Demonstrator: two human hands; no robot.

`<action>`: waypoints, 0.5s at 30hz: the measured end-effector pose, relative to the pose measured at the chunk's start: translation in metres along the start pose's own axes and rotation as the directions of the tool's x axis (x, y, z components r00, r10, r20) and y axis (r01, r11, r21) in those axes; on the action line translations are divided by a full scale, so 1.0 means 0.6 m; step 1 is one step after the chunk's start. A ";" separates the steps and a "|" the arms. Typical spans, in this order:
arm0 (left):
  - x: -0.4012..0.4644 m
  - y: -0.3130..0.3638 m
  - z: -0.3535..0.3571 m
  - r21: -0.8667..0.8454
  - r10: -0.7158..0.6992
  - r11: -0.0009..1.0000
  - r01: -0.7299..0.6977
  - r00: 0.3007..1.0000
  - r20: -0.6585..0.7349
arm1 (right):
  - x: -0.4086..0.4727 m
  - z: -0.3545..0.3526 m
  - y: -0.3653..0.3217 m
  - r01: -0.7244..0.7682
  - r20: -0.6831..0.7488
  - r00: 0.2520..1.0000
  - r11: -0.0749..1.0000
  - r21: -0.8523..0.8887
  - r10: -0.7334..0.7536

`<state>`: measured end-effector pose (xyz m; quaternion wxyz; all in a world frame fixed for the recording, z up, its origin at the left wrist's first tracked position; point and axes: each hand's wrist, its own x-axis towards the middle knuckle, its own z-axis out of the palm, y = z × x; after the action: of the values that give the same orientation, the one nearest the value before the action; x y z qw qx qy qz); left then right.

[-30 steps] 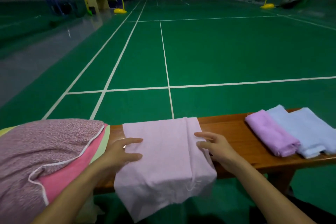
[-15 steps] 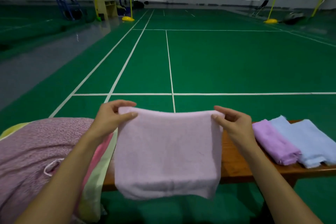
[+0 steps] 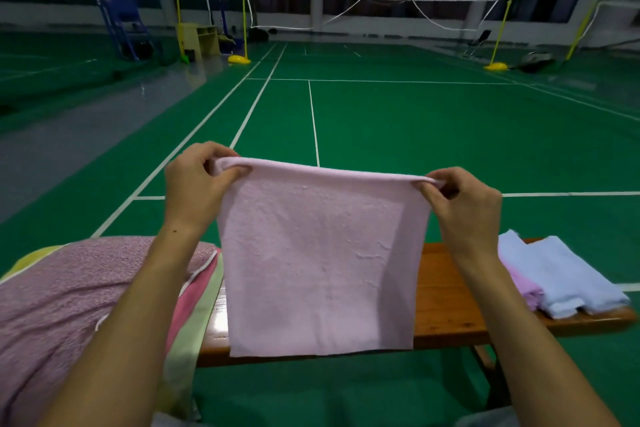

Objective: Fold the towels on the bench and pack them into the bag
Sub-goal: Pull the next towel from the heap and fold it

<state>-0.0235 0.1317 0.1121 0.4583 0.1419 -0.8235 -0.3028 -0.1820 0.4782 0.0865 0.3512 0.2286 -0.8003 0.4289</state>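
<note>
A pale pink towel [image 3: 322, 260] hangs doubled in the air in front of the wooden bench [image 3: 446, 305]. My left hand [image 3: 195, 184] pinches its top left corner and my right hand [image 3: 464, 204] pinches its top right corner, so the top edge is stretched taut. The towel's lower edge hangs below the bench's front edge. On the bench's right end lie a folded lilac towel [image 3: 524, 288] and a folded light blue towel [image 3: 561, 277], side by side. No bag can be made out for certain.
A heap of cloth covers the bench's left end: a mauve speckled towel [image 3: 65, 302] on top, with pink [image 3: 188, 302] and pale green [image 3: 194, 333] layers under it. Beyond the bench lies a green badminton court [image 3: 381, 121] with a net and yellow posts far back.
Both hands have lifted the pink towel off the bench and raised it higher, holding it by the top corners. The view has tilted up toward the court.
</note>
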 end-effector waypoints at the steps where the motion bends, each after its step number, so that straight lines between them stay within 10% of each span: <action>1: 0.001 0.006 -0.004 -0.002 0.004 1.000 -0.004 1.000 -0.021 | 0.004 -0.008 -0.004 -0.001 0.009 1.000 1.000 -0.017 0.001; 7: -0.015 0.042 -0.021 -0.319 -0.213 0.919 0.232 0.972 0.094 | 0.008 -0.044 -0.018 -0.198 0.188 0.970 0.948 0.249 0.153; 15: -0.036 0.055 -0.046 -0.380 -0.164 0.906 0.186 0.982 0.090 | -0.010 -0.075 -0.033 -0.369 0.217 0.929 0.793 0.485 0.300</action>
<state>0.0126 0.1582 0.1296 0.4249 0.1132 -0.7440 -0.5031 -0.1486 0.5065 0.1096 0.1428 0.1962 -0.7037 0.6678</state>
